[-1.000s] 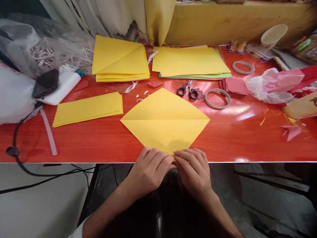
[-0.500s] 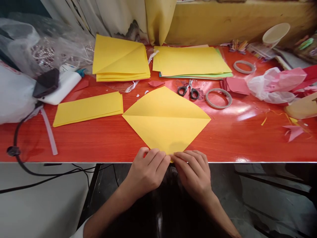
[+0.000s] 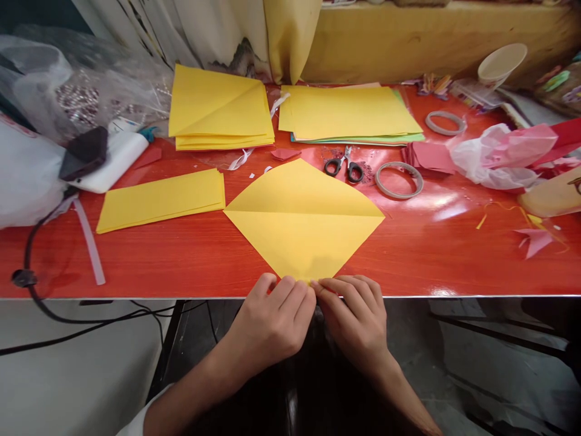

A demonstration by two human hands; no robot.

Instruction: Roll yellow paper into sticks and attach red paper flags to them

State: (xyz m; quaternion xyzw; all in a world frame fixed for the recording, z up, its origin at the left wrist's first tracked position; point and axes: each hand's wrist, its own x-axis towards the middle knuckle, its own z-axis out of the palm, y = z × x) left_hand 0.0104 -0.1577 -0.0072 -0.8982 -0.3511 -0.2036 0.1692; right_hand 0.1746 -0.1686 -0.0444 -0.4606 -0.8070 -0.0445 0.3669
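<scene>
A yellow paper sheet [image 3: 302, 236] lies like a diamond on the red table, with a crease running from side to side across it. Its near corner is between my hands at the table's front edge. My left hand [image 3: 276, 315] is closed on that corner, the fingers curled over it. Close beside it, my right hand [image 3: 356, 312] pinches the same corner with its fingers together. The very tip of the paper is mostly hidden by my fingers.
Folded yellow paper [image 3: 163, 200] lies left, paper stacks [image 3: 218, 109] [image 3: 345, 112] at the back. Black-handled scissors [image 3: 345, 165] and a tape roll [image 3: 399, 180] sit beyond the sheet. A cable [image 3: 40, 297] hangs over the left front edge.
My left hand has shifted slightly right, nearer my right hand, over the paper's near corner. Both hands keep their hold.
</scene>
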